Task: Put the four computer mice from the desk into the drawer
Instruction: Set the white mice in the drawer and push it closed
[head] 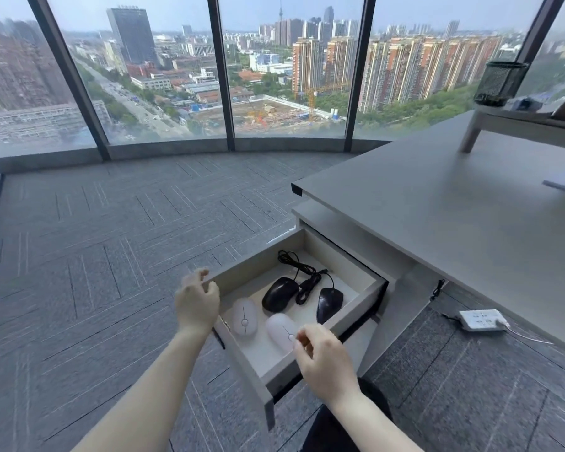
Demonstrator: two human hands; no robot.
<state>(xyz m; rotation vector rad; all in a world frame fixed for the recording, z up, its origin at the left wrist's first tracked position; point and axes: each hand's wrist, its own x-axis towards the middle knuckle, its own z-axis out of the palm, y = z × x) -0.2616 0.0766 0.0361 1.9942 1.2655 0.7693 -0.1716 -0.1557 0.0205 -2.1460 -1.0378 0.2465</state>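
Note:
The grey drawer (258,265) under the desk (437,207) stands pulled out. Inside lie two white mice (243,318) (279,327) near the front, and behind them two black wired mice (279,293) (329,303) with their cables bunched at the back. My left hand (196,301) curls over the drawer's front left corner. Just above the right-hand white mouse hovers my right hand (323,360), its fingers loosely bent, holding nothing and hiding part of that mouse.
A white power strip (481,320) with a cord lies on the carpet under the desk. On the desk stand a grey riser (519,122) and a black mesh pen holder (499,83). Carpeted floor stretches left toward the floor-to-ceiling windows.

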